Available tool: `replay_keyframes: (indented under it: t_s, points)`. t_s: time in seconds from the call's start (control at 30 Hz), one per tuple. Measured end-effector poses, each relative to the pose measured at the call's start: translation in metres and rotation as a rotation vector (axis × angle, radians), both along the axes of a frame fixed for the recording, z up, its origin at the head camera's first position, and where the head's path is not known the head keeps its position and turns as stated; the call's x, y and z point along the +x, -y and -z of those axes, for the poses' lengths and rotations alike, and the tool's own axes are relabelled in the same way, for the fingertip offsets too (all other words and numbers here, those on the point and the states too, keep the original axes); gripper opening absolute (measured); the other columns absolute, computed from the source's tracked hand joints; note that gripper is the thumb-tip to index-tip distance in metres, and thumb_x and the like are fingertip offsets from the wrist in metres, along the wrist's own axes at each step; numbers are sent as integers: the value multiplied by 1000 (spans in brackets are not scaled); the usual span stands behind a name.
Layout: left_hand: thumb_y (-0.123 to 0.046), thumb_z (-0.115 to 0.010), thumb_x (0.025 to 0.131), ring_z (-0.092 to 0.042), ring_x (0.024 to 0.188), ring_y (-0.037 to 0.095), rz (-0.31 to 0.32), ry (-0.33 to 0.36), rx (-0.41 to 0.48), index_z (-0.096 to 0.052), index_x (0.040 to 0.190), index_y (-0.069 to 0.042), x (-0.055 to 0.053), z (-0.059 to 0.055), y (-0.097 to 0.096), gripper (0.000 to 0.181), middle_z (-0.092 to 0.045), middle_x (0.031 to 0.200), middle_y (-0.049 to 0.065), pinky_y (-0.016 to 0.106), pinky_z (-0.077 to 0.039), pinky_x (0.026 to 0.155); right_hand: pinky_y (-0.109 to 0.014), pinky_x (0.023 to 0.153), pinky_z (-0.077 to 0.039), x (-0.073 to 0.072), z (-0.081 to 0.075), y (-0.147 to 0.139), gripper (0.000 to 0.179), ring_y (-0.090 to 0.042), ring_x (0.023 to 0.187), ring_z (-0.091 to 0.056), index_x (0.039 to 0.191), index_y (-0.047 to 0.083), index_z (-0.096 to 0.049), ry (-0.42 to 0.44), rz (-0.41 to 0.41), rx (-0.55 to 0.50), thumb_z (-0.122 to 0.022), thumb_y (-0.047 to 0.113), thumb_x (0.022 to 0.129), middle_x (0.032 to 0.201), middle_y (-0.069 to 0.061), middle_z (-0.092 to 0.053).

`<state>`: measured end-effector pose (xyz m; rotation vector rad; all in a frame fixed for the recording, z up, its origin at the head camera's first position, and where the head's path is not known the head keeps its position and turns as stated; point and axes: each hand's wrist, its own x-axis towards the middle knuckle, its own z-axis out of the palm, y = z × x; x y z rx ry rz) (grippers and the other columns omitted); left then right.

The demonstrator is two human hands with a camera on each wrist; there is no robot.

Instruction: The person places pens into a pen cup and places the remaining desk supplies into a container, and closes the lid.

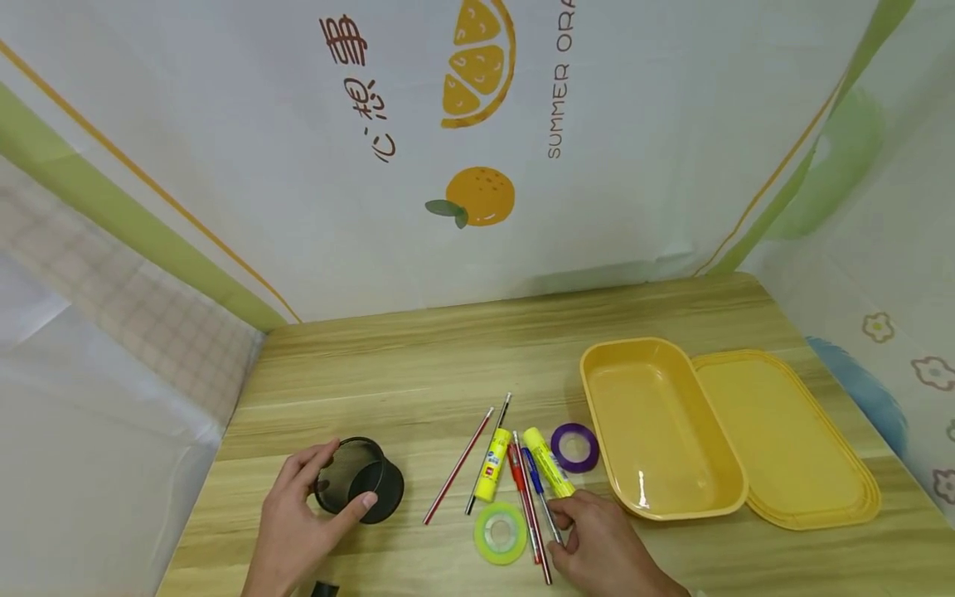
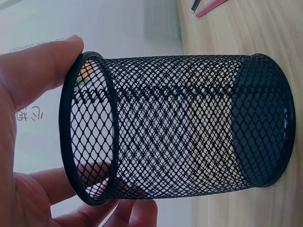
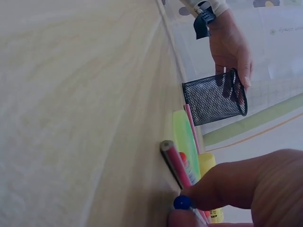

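Observation:
My left hand (image 1: pixel 298 506) grips a black mesh pen holder (image 2: pixel 175 127) by its rim, fingers on one side and thumb on the other. The holder stands upright on the table with nothing inside. At the right, my right hand (image 1: pixel 604 539) pinches the near end of a blue pen (image 1: pixel 534 473) between thumb and finger. Alongside that pen lie a red pen (image 1: pixel 516 468) and a striped pencil (image 1: pixel 539 539). A yellow glue stick (image 1: pixel 550 464) lies just beyond the right hand, and another glue stick (image 1: pixel 492 466) lies further left.
Two more pencils, one red (image 1: pixel 458 466) and one dark (image 1: pixel 505 408), lie towards the pen holder. Rolls of green tape (image 1: pixel 480 535) and purple tape (image 1: pixel 593 448) flank the pens. A yellow box (image 1: pixel 664 423) stands at the right, its lid (image 1: pixel 783 439) beside it.

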<state>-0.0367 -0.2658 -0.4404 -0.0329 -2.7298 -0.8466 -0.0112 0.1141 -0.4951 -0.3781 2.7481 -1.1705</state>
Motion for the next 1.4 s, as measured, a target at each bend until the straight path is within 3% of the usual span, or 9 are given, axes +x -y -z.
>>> replay_keyframes:
  t_s: [0.13,0.3,0.47,0.63,0.83,1.1,1.4]
  points:
    - [-40,-96,75,-49,111,-3,1,7,-7,-66,145,-11,0,0,-1,82,-63,131,1,27,-55,82,-17,57,-48,1,-1,-4,44,7,65,-52,120,-1,-74,54,-27,-44,-85,6,78,89,8,-60]
    - [-41,-96,76,-52,110,1,7,13,-1,-65,145,-10,-1,-2,0,82,-63,132,2,19,-51,81,-18,57,-50,1,-6,-8,50,6,65,-53,126,-4,-70,78,-62,-95,-83,3,79,96,5,-65]
    - [-40,-96,76,-55,109,10,10,5,-5,-65,145,-11,-1,-2,0,81,-63,131,2,21,-52,81,-19,57,-49,1,-13,-10,58,5,63,-54,134,-7,-65,127,-60,-138,-82,2,79,101,1,-71]
    - [-40,-96,76,-55,109,9,9,5,-3,-66,145,-11,-2,-2,0,81,-63,131,1,17,-50,81,-20,58,-50,1,-15,-10,60,3,65,-55,136,-7,-64,172,-52,-174,-80,0,79,97,1,-70]
    - [-41,-96,77,-54,109,6,10,18,-2,-65,145,-10,-2,-4,0,81,-63,131,1,24,-53,82,-20,62,-54,0,-17,-10,62,2,70,-57,137,-8,-62,176,-48,-226,-76,-3,76,93,2,-65]
    - [-41,-96,77,-51,108,-2,5,20,-4,-65,144,-11,-3,-4,-1,80,-64,131,2,26,-55,81,-21,65,-55,-4,-21,-7,51,-1,74,-60,129,-4,-66,191,-30,-281,-81,-1,80,94,1,-61]
    - [-43,-95,78,-58,110,16,2,45,-8,-64,146,-11,-2,-5,-2,80,-64,132,3,29,-56,82,-23,67,-57,-11,-22,-7,31,-6,77,-66,115,5,-67,207,7,-393,-80,4,87,95,-2,-65]
